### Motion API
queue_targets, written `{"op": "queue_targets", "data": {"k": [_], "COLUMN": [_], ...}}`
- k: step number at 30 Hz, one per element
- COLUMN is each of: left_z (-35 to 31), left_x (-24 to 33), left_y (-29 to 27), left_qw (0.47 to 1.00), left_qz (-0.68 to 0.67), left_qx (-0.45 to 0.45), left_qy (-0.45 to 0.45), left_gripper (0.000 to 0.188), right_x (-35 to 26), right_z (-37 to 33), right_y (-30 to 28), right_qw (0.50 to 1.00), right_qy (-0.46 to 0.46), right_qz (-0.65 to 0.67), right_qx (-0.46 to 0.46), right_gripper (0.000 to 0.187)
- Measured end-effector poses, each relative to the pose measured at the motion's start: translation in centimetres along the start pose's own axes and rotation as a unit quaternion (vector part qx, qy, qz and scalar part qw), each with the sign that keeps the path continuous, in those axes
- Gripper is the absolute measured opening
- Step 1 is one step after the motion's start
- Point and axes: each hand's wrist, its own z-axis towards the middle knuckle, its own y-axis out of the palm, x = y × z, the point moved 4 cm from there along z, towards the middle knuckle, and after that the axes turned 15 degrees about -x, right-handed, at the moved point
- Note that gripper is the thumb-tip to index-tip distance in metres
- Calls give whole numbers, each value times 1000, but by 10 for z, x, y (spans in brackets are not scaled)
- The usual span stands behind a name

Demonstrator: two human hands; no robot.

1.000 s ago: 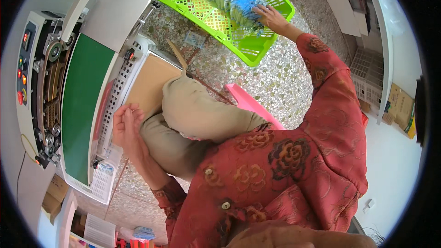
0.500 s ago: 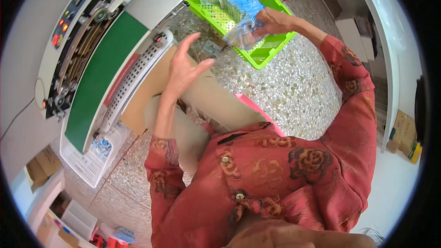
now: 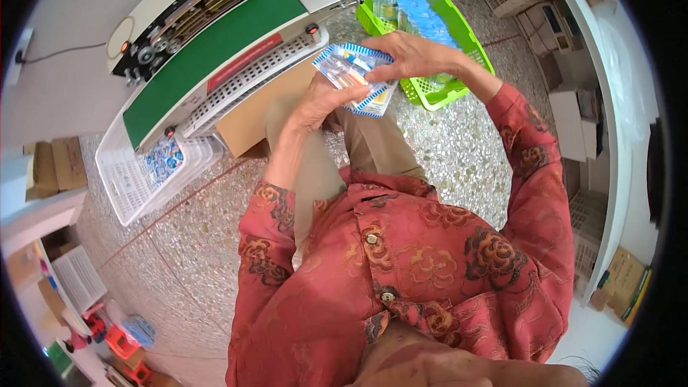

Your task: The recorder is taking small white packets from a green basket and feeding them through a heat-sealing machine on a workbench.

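Observation:
Clear plastic packets point(image 3: 337, 64) with blue-and-white striped edges and coloured contents are held above my knees. Their near-left side is gripped by my left hand point(image 3: 320, 102), its thumb lying across the front. From the right, my right hand point(image 3: 410, 56) grips the same packets at their upper right, fingers bent over the edge. How many packets overlap there I cannot tell. Just beyond my right hand stands a bright green basket point(image 3: 428, 106), with a row of similar blue-edged packets point(image 3: 424, 18) inside.
At the left is a machine with a green conveyor belt point(image 3: 208, 64), rollers and lit buttons. A cardboard box point(image 3: 244, 118) is beside it. Under its near end, a white basket point(image 3: 118, 183) holds small blue-and-white pieces point(image 3: 165, 163). Shelving point(image 3: 609, 136) lines the right.
My right hand has brought the packets left, from over the green basket to above my knees. My left hand, open and empty before, has closed on them. The whole view has shifted.

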Motion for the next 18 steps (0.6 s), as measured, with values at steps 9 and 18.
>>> {"op": "queue_targets", "data": {"k": [9,18], "left_z": [-35,-58], "left_x": [-15,-15], "left_y": [7,27], "left_qw": [998,979], "left_qz": [6,-150], "left_qx": [55,118], "left_qy": [-18,69], "left_gripper": [48,47], "right_x": [-44,-47], "right_z": [19,22], "right_y": [16,23], "right_qw": [980,928], "right_qy": [-125,-199], "right_qz": [1,196], "right_qx": [154,249], "right_gripper": [40,10]}}
